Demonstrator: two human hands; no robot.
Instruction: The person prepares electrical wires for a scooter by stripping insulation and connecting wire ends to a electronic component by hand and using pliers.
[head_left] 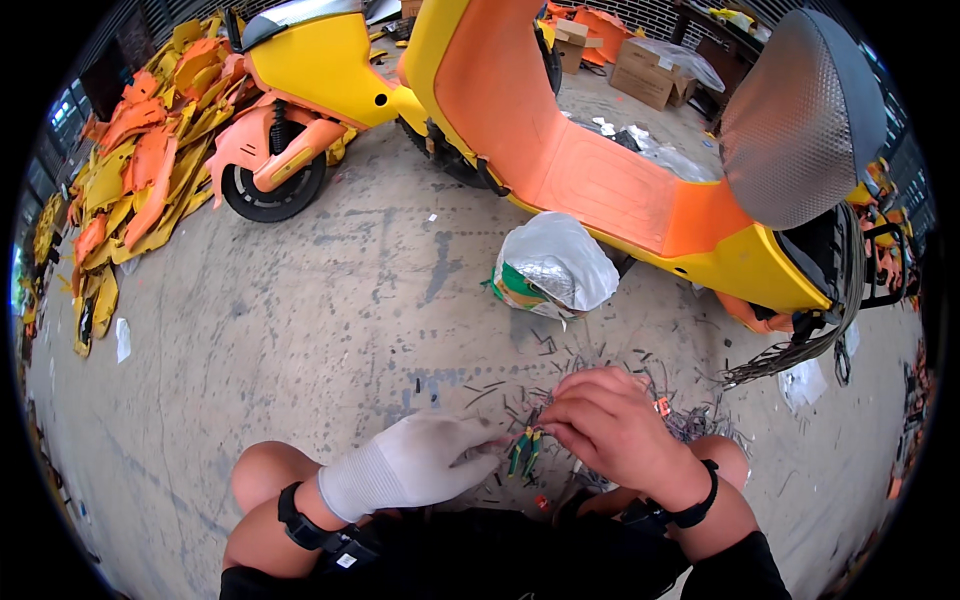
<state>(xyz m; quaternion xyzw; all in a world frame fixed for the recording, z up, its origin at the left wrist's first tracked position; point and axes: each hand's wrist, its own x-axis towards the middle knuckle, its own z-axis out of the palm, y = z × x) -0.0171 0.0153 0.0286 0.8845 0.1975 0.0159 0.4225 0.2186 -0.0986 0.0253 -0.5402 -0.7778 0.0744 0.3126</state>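
Glossy yellow-orange plastic scooter (600, 190), rough matt concrete floor (300, 330), white knit cloth glove (410, 465), crinkled shiny plastic bag (555, 265).

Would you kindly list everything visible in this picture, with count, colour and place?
scooter: one, yellow and orange, right of centre, grey seat raised
second scooter: one, yellow and orange, upper left, rear wheel showing
panels: a heap, orange and yellow, far left
bag: one, clear plastic over green, on the floor by the scooter
boxes: a few, brown cardboard, top right
wire scraps: many, dark, strewn on the floor ahead of the hands
pliers: one, green handles, between the hands
floor: grey concrete
left hand: white glove, fingertips at the pliers
right hand: bare, black wristband, fingers pinched just above the pliers
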